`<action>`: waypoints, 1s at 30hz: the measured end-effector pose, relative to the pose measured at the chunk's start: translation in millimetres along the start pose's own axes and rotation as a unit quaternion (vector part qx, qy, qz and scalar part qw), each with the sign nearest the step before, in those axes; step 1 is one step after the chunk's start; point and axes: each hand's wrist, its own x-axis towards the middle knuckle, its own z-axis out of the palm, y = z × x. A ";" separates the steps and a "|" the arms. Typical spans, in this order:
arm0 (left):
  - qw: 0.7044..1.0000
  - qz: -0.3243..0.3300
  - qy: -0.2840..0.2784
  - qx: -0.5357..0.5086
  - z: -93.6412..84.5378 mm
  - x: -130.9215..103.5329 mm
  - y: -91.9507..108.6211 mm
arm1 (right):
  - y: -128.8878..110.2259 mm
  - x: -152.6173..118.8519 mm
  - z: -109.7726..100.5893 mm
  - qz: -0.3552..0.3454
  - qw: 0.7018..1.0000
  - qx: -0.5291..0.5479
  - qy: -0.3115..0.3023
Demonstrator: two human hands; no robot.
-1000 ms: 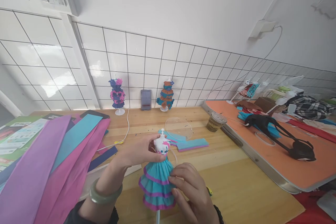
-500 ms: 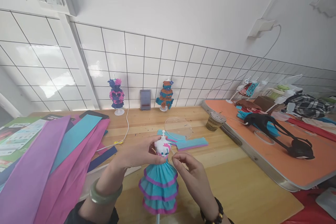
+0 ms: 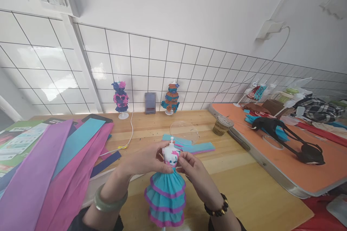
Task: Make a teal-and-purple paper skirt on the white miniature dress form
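Note:
A small white dress form (image 3: 170, 151) stands in front of me, with pink and teal bits on its chest. Below its waist flares a tiered turquoise skirt (image 3: 166, 196) edged in purple. My left hand (image 3: 148, 158) wraps round the form's left side, thumb across the front at the waist. On the right side, my right hand (image 3: 193, 171) has its thumb and index finger pinched together against the form's chest edge; whatever lies between those fingertips is too small to make out.
Turquoise and purple strips (image 3: 199, 147) and a clear round lid (image 3: 184, 132) lie behind the form. Coloured paper sheets (image 3: 43, 173) cover the left. A lidded cup (image 3: 222, 125) stands by the orange board (image 3: 271, 151). Two dressed forms stand at the wall.
The dress form has shifted slightly right, with my left hand still round it. My right hand has moved up and touches the form's right chest edge.

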 end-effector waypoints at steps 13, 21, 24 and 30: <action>0.995 0.035 0.065 0.073 5.9 1.4 -6.6 | -9.6 20.5 -1.2 -0.060 0.996 -0.055 0.022; 0.989 0.033 0.142 0.023 -5.4 2.0 -9.7 | -24.3 27.1 -24.4 -0.063 0.994 0.017 0.088; 0.985 0.044 0.164 0.031 -8.9 1.6 -11.1 | -33.3 25.8 -34.3 -0.088 0.990 0.006 0.110; 0.951 0.059 0.304 0.029 -13.6 1.2 -5.9 | -51.5 24.6 -44.4 -0.134 0.983 -0.031 0.125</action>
